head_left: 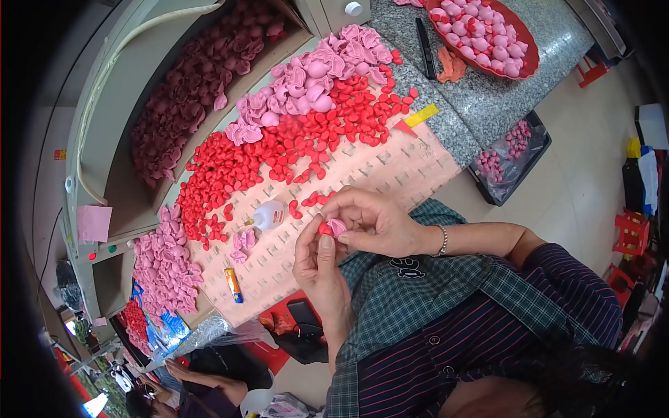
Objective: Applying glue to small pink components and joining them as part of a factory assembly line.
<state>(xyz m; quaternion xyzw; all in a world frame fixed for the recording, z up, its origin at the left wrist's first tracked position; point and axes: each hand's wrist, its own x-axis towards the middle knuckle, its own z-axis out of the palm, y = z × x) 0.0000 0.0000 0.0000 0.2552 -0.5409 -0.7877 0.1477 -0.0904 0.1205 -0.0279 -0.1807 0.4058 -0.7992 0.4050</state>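
Observation:
A small pink moulded piece (337,226) with a red part (325,228) against it is pinched between my two hands, just over the near edge of the table. My left hand (322,268) closes thumb and fingertips on the red part. Fingers of my right hand (373,221), with a bracelet at the wrist, grip the pink side. Whether the two parts are joined I cannot tell. Several loose red pieces (311,200) lie just beyond my fingers. Left of them, a white squeeze bottle (270,214) lies on its side near a few pink pieces (242,244).
Heaps of red pieces (230,164) and pink pieces (306,76) cover the table's far side. A red bowl (535,64) of pink-and-red pieces stands on the granite top (512,104). A black tray (500,198) sits lower right. Another person (209,386) sits lower left.

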